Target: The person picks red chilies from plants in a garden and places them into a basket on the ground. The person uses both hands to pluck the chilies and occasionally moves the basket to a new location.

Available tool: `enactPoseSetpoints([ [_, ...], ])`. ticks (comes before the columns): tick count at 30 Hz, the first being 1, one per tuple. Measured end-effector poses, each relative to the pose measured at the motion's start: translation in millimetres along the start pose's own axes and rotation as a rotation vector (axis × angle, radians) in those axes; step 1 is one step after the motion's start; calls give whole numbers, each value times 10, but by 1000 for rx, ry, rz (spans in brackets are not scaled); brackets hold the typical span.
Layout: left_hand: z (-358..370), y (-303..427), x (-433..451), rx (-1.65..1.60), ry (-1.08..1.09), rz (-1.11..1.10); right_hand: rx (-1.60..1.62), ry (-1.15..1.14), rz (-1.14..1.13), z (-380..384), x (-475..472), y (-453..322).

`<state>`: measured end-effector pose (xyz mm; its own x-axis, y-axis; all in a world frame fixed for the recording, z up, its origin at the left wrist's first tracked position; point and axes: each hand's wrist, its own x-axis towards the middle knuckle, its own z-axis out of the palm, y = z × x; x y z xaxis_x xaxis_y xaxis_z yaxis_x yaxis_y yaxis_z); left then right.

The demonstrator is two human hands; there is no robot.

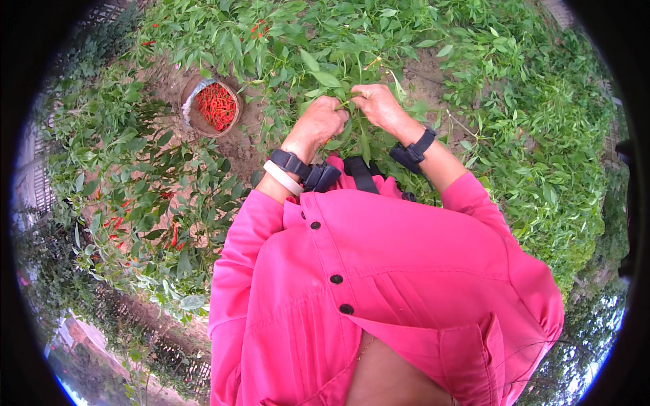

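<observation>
Both hands are close together over a leafy green pepper plant (364, 137) before me. My left hand (321, 121), a pale band and dark strap at its wrist, has its fingers curled around something, with a bit of orange-red showing just below it. A thin green stem (345, 104) runs between the two hands. My right hand (378, 105), also with a dark strap, pinches the stem's other end between thumb and fingers. To the left, on the soil, stands a round woven basket (234, 94) holding many red chili peppers (217, 106).
Red chilies (174, 234) hang on plants at the left, and a few more (259, 29) show at the top. Dense pepper plants (538, 127) fill the right side. Bare soil (251, 119) lies beside the basket. A lattice fence (38, 172) stands at the far left.
</observation>
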<state>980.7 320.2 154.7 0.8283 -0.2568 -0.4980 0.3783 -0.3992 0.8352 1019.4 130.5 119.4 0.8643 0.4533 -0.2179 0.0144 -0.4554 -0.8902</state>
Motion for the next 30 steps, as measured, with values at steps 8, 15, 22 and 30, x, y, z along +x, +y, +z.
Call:
enactPoseSetpoints([
  [8,-326,29,-335,-293,-1,78,-124,81,170,-319,145,10],
  [15,-394,-115,-432,-514,110,-70,-214,-63,232,-415,200,-51],
  [22,-337,-214,-471,-473,-55,29,-749,-106,159,-321,286,-89],
  [30,-70,-128,-160,-284,-66,124,-315,-174,134,-399,441,100],
])
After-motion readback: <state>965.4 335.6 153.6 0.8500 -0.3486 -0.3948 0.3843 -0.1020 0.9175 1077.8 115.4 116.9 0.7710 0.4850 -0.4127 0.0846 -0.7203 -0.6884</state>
